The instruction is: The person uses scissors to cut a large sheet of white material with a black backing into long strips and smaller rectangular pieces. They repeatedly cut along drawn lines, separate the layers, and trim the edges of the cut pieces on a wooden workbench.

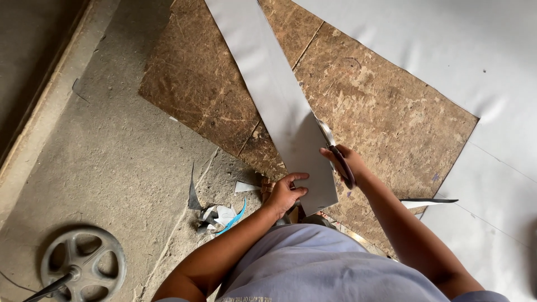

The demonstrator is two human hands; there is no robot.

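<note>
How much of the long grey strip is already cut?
Done: some offcuts lie in a small pile of scraps on the floor. In hand: the left hand holds the near end of the grey strip, while the right hand works scissors along its right edge. Left: most of the strip, stretching away over the brown board, looks uncut.

One grey strip (274, 95), one pair of scissors (335, 154), one spoked wheel (84, 265), two hands.

- We see a long grey strip (274, 95), flat, its near end pinched under the left hand (285, 193).
- Scissors (335, 154) in the right hand (347, 165), blades seemingly biting its right edge.
</note>
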